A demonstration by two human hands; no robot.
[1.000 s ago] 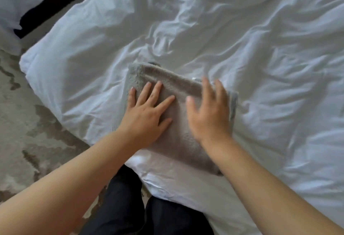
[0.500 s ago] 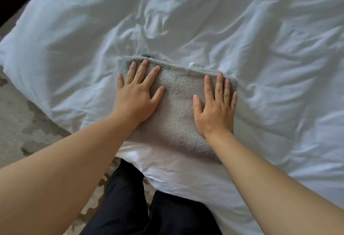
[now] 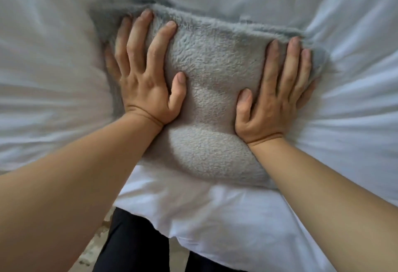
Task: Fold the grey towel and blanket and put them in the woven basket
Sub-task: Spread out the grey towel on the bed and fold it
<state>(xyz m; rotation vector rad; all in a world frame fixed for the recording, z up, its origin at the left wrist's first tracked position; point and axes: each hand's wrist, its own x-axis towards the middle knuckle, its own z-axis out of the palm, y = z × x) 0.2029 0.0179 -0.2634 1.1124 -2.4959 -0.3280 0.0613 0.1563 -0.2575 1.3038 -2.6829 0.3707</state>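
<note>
Right now both hands press flat on the folded grey towel [image 3: 213, 103], which lies on the white bedding [image 3: 344, 23] near the bed's front edge. The left hand [image 3: 146, 82] has its fingers [image 3: 137, 41] spread and extended, grasping nothing, tips reaching the towel's far fluffy edge. The right hand [image 3: 277, 97] is likewise splayed and unclenched, its outer fingers sitting at the towel's right edge.

The risk, as I judge it, is the fold springing apart: the pile looks thick and bulges between the thumbs, so lifting the palms without pinching the layers could let it open. The soft bedding also gives under pressure, which could skew the stack.

Beyond the fingertips the bedding runs on, wrinkled but unobstructed, and likewise outward of both little fingers. Behind the wrists the bedding edge drops off, close to the towel's near edge. No basket or blanket is in view.
</note>
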